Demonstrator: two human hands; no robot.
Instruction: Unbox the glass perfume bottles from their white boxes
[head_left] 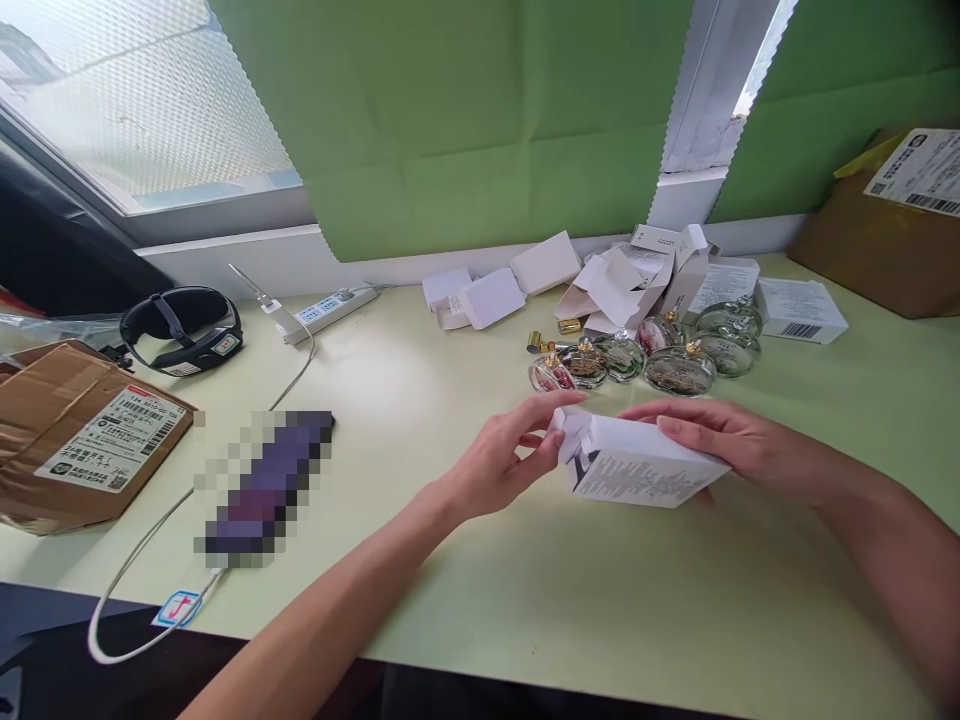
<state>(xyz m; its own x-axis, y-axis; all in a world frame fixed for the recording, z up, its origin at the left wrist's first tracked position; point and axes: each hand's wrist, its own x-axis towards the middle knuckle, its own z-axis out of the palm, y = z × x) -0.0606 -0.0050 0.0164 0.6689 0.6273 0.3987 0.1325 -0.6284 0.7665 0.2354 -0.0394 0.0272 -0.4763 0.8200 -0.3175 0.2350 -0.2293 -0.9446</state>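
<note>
Right hand (724,437) clamped on white box (645,465), likely bracing it while left hand (499,455) pinches its end flap (575,428); glass bottles (679,372) just beyond both, presumably for reach.

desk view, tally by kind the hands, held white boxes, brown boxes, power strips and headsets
Left hand and right hand: 2
Held white box: 1
Left brown box and right brown box: 2
Power strip: 1
Headset: 1
Total: 7
</note>
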